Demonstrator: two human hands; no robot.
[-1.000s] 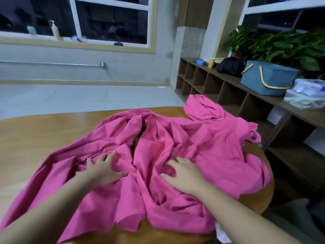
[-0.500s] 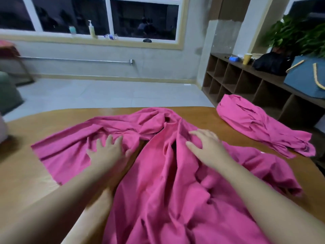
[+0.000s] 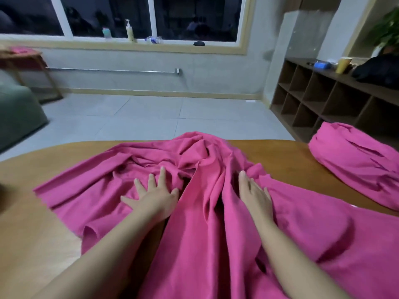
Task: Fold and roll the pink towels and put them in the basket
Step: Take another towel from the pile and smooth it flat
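Note:
A large crumpled pink towel [image 3: 216,223] lies spread over the wooden table [image 3: 43,212], bunched into a ridge at the middle and hanging toward me. My left hand [image 3: 154,194] rests flat on its left half with the fingers spread. My right hand [image 3: 253,194] lies on the cloth right of the ridge, fingers straight and pointing away. A second pink towel [image 3: 356,160] sits in a heap at the table's far right, apart from the first. No basket is in view.
Beyond the table's far edge is tiled floor [image 3: 151,115]. A cubby shelf [image 3: 323,100] runs along the right wall with a yellow cup [image 3: 343,65] and a dark bag [image 3: 380,70] on top. A green seat [image 3: 17,113] stands at the left.
Both hands slid away from me across the towel and pushed it up the table. The view turned left, so the second towel now sits apart at the right edge.

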